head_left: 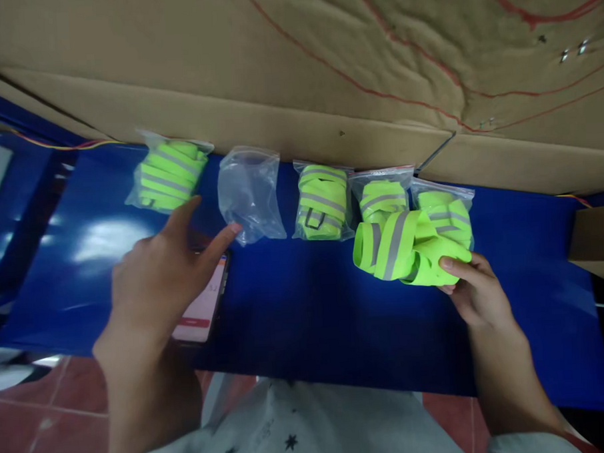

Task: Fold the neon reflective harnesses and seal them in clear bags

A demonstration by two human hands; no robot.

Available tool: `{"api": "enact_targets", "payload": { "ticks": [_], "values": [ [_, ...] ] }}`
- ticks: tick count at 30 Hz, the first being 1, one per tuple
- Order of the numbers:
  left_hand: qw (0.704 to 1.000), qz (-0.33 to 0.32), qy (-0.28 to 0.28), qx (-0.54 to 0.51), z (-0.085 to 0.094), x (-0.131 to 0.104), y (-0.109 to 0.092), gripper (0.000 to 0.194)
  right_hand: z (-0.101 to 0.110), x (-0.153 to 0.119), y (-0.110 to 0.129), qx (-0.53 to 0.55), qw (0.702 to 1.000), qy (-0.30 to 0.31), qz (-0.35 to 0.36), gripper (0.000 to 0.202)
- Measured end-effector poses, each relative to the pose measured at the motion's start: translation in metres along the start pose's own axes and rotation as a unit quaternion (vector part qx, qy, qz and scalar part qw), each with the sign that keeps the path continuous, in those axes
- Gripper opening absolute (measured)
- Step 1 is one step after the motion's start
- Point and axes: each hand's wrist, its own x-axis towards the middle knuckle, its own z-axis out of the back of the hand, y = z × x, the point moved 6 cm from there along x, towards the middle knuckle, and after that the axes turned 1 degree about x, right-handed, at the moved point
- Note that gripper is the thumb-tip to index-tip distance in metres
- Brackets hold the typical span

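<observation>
In my right hand (477, 282) is a folded neon-yellow reflective strap (397, 246) with grey stripes, gripped at its right end between thumb and fingers. It overlaps the lower parts of two clear zip bags holding similar straps, a middle bag (381, 195) and a right-hand bag (449, 213). My left hand (158, 266) hovers with thumb and forefinger apart, nothing between them. Beyond its thumb tip lies a clear plastic bag (250, 192) with nothing visible inside. Another bagged strap (169, 172) lies above the left hand, and one more bagged strap (323, 202) sits right of the clear bag.
A phone (200, 311) with a lit screen lies on the blue table (306, 313), partly under my left hand. Brown cardboard (201, 104) with red wires stands along the back edge. A cardboard box (595, 240) is at the right end.
</observation>
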Motion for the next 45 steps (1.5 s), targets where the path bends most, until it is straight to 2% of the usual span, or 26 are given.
{"api": "enact_targets", "payload": {
  "ticks": [3,6,8,9,10,13,14,16,17,19,21,24,26,27,28,29,30,31,32,34,35,37,38,41,43,45],
  "values": [
    [1.000,-0.023,-0.015,0.005,0.004,-0.012,-0.017,0.077,-0.003,-0.002,-0.002,0.006,1.000,0.007,-0.006,0.033],
    [0.989,-0.097,-0.110,-0.004,0.011,-0.025,-0.046,0.070,-0.006,-0.003,-0.004,0.006,1.000,0.013,-0.011,0.032],
    [0.978,-0.138,-0.152,-0.019,0.005,-0.029,-0.064,0.072,-0.007,-0.004,-0.005,0.003,1.000,0.017,-0.013,0.033],
    [0.978,-0.148,-0.141,-0.031,-0.004,-0.026,-0.069,0.075,-0.008,-0.005,-0.006,0.000,1.000,0.020,-0.014,0.033],
    [0.983,-0.148,-0.101,-0.045,-0.018,-0.021,-0.072,0.076,-0.008,-0.005,-0.007,-0.003,1.000,0.022,-0.013,0.033],
    [0.988,-0.128,0.071,-0.055,-0.070,0.003,-0.074,0.075,-0.010,-0.005,-0.010,-0.008,0.999,0.029,-0.011,0.033],
    [0.983,-0.142,0.101,-0.048,-0.084,0.010,-0.074,0.074,-0.011,-0.005,-0.010,-0.010,0.999,0.034,-0.011,0.033],
    [0.978,-0.173,0.111,-0.040,-0.101,0.022,-0.075,0.072,-0.013,-0.005,-0.011,-0.018,0.999,0.044,-0.008,0.033],
    [0.977,-0.189,0.094,-0.038,-0.104,0.026,-0.075,0.071,-0.014,-0.005,-0.012,-0.023,0.999,0.049,-0.007,0.032],
    [0.975,-0.215,0.049,-0.041,-0.101,0.029,-0.077,0.068,-0.015,-0.005,-0.013,-0.031,0.998,0.051,-0.004,0.031],
    [0.971,-0.231,-0.031,-0.049,-0.085,0.022,-0.080,0.067,-0.015,-0.005,-0.013,-0.040,0.998,0.047,0.000,0.030],
    [0.948,-0.229,-0.181,-0.128,-0.043,-0.011,-0.087,0.057,-0.014,-0.006,-0.015,-0.058,0.997,0.041,0.018,0.029],
    [0.914,-0.242,-0.200,-0.256,-0.022,-0.041,-0.092,0.035,-0.014,-0.009,-0.014,-0.081,0.995,0.040,0.046,0.026],
    [0.903,-0.240,-0.124,-0.334,-0.024,-0.052,-0.096,0.028,-0.014,-0.011,-0.011,-0.098,0.992,0.038,0.073,0.024],
    [0.885,-0.239,0.007,-0.398,-0.034,-0.062,-0.103,0.029,-0.015,-0.015,-0.007,-0.122,0.986,0.034,0.112,0.023],
    [0.850,-0.223,0.126,-0.460,-0.045,-0.074,-0.108,0.033,-0.017,-0.020,0.000,-0.154,0.974,0.029,0.166,0.023],
    [0.800,-0.197,0.233,-0.516,-0.057,-0.086,-0.112,0.040,-0.020,-0.026,0.008,-0.194,0.953,0.025,0.233,0.027],
    [0.744,-0.168,0.310,-0.568,-0.067,-0.096,-0.115,0.048,-0.025,-0.035,0.016,-0.238,0.921,0.023,0.308,0.032],
    [0.690,-0.136,0.353,-0.617,-0.075,-0.103,-0.116,0.056,-0.032,-0.044,0.022,-0.283,0.879,0.031,0.382,0.037],
    [0.607,-0.075,0.384,-0.692,-0.087,-0.109,-0.115,0.075,-0.049,-0.063,0.027,-0.359,0.787,0.079,0.495,0.041],
    [0.579,-0.046,0.386,-0.717,-0.091,-0.110,-0.114,0.088,-0.058,-0.070,0.025,-0.385,0.747,0.113,0.530,0.040],
    [0.547,0.013,0.380,-0.745,-0.098,-0.110,-0.112,0.109,-0.071,-0.079,0.017,-0.423,0.688,0.176,0.563,0.040],
    [0.542,0.039,0.367,-0.755,-0.099,-0.109,-0.110,0.114,-0.075,-0.080,0.012,-0.439,0.669,0.196,0.566,0.043],
    [0.558,0.080,0.316,-0.763,-0.102,-0.107,-0.106,0.121,-0.083,-0.077,0.000,-0.490,0.649,0.229,0.535,0.046],
    [0.572,0.082,0.305,-0.757,-0.104,-0.107,-0.105,0.124,-0.085,-0.071,-0.006,-0.517,0.654,0.242,0.497,0.048],
    [0.584,0.069,0.313,-0.746,-0.108,-0.110,-0.105,0.128,-0.084,-0.067,-0.009,-0.533,0.659,0.238,0.473,0.059]
  ]
}}
